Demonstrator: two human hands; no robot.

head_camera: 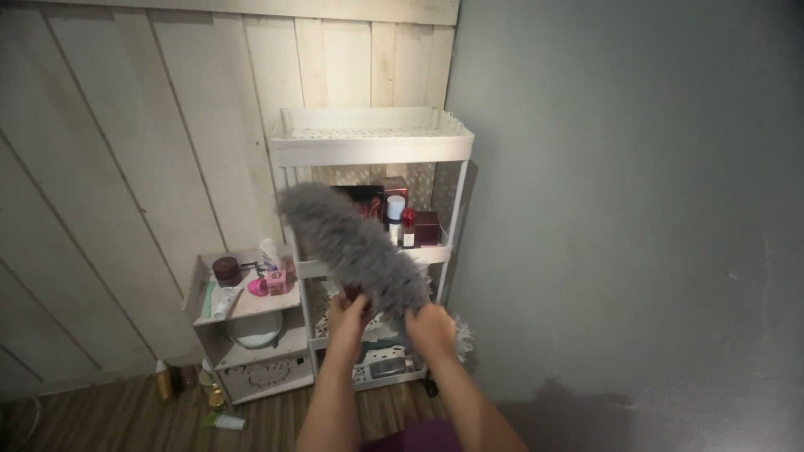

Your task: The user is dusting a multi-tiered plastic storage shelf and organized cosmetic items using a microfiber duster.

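Observation:
A long fluffy grey duster (352, 243) slants from upper left to lower right in front of a white tiered rack (368, 146). My right hand (431, 328) grips the duster's lower end. My left hand (347, 314) touches the duster's underside and seems to pinch its fibres. The rack's top tray holds nothing visible. Its middle shelf carries a dark red box (425, 228), a small red bottle (408, 228) and a white-capped bottle (395, 209), partly hidden by the duster.
A low white cabinet (251, 335) stands left of the rack, with a dark jar (226, 270), pink items and a tube on top. Small bottles (163, 378) and a green tube (224, 421) lie on the wooden floor. A grey wall is at right, white planks behind.

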